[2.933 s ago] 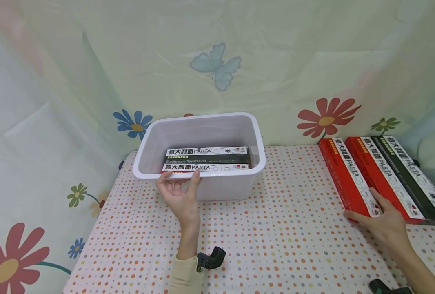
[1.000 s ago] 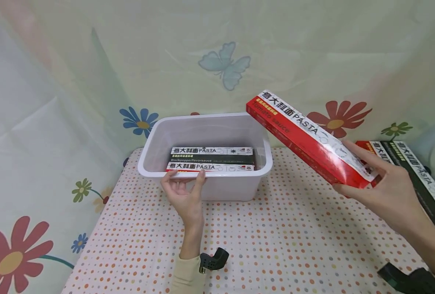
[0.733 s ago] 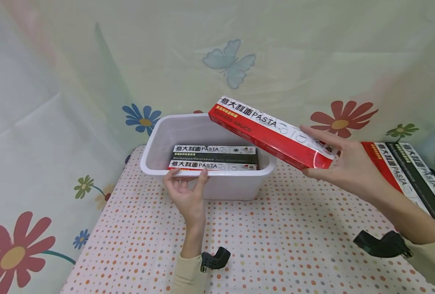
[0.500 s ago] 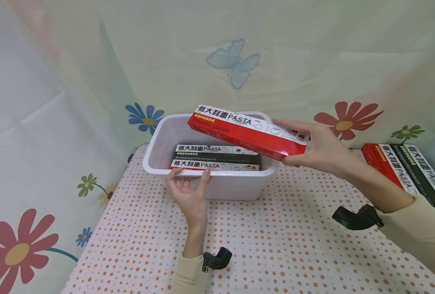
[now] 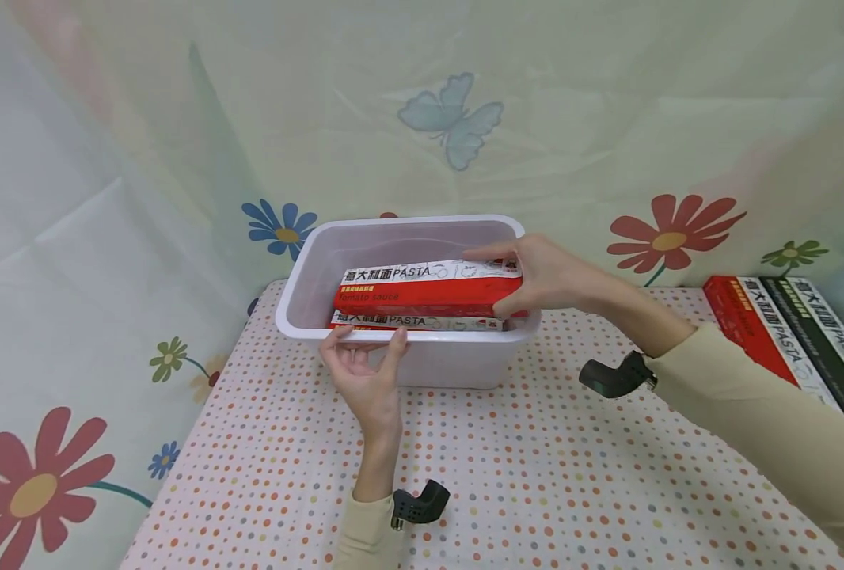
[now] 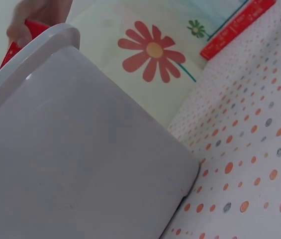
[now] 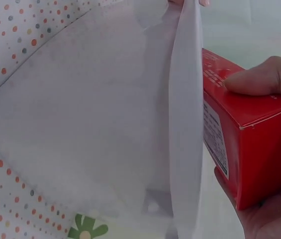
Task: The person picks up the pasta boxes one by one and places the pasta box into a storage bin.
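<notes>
Placing the red box [image 5: 429,294] in the tub [image 5: 458,361] is, I judge, the step I am on. My right hand [image 5: 546,274] pinches the box by its right end, thumb on the near side and fingers over the far edge, so the rest of it runs off to the left of that hand, within the tub's opening. From the right wrist, the pinched end shows above the rim. Below the box and nearer to me, a lower box [image 5: 450,324] lies along the near wall; I cannot tell whether the two touch. My left hand [image 5: 365,384] grips the near rim, thumb and forefinger at the lip, which should keep the tub from sliding. Well to the right of my right hand, past the sleeve [image 5: 750,423], another red box [image 5: 746,326] and a black box [image 5: 811,332] lie side by side on the counter [image 5: 493,459]. The next move seems to call for easing the pinched end down until the box lies level, then loosening my fingers only once it is supported, minding the tub's right wall beside my thumb.
</notes>
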`<control>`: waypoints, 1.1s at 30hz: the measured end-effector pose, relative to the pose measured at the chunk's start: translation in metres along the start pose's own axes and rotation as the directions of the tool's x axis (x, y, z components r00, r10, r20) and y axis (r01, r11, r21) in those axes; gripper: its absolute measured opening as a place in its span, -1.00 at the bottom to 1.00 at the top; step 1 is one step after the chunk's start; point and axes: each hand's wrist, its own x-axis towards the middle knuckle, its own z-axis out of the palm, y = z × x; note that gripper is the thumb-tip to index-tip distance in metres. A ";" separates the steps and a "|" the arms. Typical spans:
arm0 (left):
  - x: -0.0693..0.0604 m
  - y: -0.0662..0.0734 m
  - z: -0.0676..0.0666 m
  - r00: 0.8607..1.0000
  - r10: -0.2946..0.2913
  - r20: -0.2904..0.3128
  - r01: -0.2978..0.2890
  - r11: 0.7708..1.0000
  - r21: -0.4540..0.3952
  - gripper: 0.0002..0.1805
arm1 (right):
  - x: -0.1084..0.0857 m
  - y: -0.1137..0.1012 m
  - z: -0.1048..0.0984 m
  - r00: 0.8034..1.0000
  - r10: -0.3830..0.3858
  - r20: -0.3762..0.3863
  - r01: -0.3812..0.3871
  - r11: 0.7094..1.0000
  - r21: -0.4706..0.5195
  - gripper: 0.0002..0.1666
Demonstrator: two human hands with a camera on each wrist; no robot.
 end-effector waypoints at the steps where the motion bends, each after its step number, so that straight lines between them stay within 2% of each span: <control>1: -0.001 0.000 0.000 1.000 -0.001 0.002 0.001 1.000 0.002 -0.30 | 0.003 0.001 0.001 1.000 0.006 0.018 -0.006 1.000 0.007 -0.08; 9: -0.003 -0.001 0.000 1.000 -0.003 0.017 0.003 1.000 -0.001 -0.29 | 0.025 0.006 0.014 0.991 0.023 0.135 -0.033 0.997 0.072 -0.06; 17: -0.001 0.000 -0.001 1.000 0.001 0.010 -0.001 1.000 0.004 -0.27 | 0.040 0.008 0.023 0.991 -0.016 0.132 0.011 0.999 0.040 -0.08; 27: -0.002 0.000 -0.001 1.000 0.000 0.010 0.000 1.000 0.016 -0.29 | 0.041 0.017 0.022 0.986 -0.028 0.163 0.017 0.998 0.066 -0.10; 33: -0.001 0.001 -0.001 1.000 -0.001 0.007 0.001 1.000 0.006 -0.28 | 0.045 0.018 0.019 0.982 -0.053 0.184 0.047 0.998 0.035 -0.08</control>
